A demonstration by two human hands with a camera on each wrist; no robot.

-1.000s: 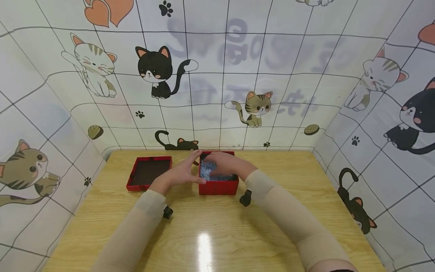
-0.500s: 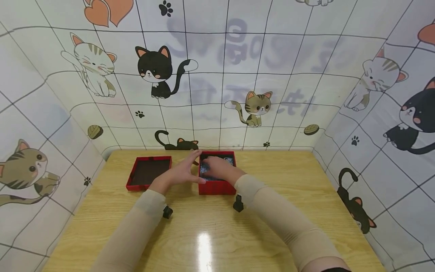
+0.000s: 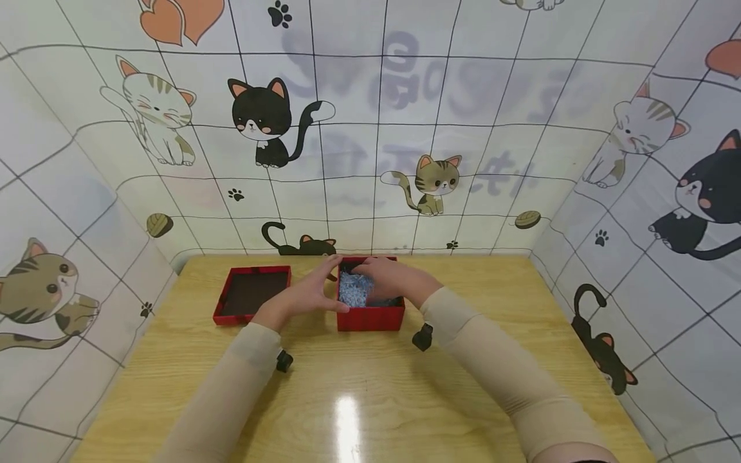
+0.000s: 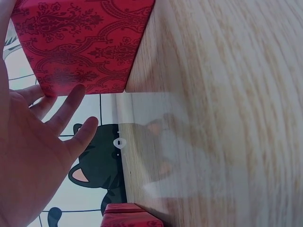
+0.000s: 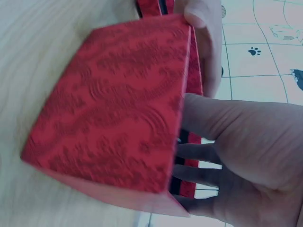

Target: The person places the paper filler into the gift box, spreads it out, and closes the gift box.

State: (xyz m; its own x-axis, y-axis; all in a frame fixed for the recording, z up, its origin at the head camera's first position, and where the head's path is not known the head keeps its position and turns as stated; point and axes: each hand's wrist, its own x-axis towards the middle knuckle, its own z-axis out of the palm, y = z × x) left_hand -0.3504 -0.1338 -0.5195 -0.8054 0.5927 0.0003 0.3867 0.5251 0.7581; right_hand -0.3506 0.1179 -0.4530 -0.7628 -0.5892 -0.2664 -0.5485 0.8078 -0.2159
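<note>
Two relaxed hands, left hand [image 3: 307, 292] against red box [image 3: 370, 316], right hand [image 3: 386, 278] inside, lid [image 3: 251, 294] beside.

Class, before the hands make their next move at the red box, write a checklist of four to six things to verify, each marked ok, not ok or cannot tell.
1. Red box stands flat on the table: ok.
2. Left hand rests against the box's left wall, steadying it: ok.
3. Right hand is over the open box, fingers among the pale shredded filler: ok.
4. Whether the right hand holds anything: cannot tell.
5. Lid lies apart, to the left, inside up: ok.
6. Filler all inside the box, none spilled: ok.
</note>
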